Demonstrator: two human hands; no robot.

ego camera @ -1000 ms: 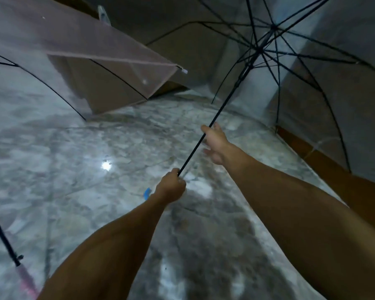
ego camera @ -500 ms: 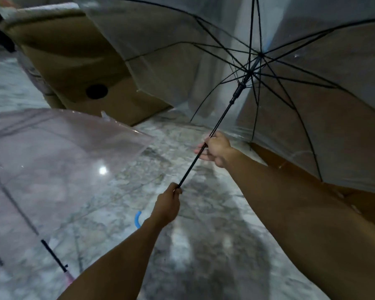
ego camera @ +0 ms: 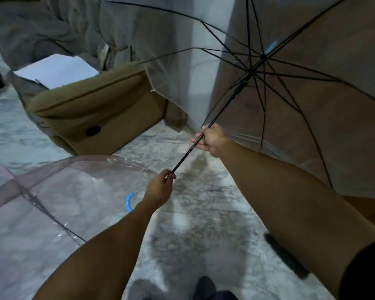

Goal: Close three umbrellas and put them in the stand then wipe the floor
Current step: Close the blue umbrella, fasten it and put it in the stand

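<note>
An open clear umbrella with black ribs fills the upper right. Its black shaft runs down-left between my hands. My left hand grips the lower end of the shaft, just above the blue curved handle. My right hand grips the shaft higher up, below the black runner. A second open umbrella, clear with a pinkish tint, lies on the marble floor at lower left. No umbrella stand is in view.
A brown cardboard box with a round hole stands at the centre left, a white sheet on top. Grey cloth hangs behind it. A dark object lies on the floor at lower right. My shoe tip shows at the bottom.
My right hand closed round the shaft, which it only touched a second ago. The view swung left and down, bringing the cardboard box and the pinkish umbrella on the floor into sight.
</note>
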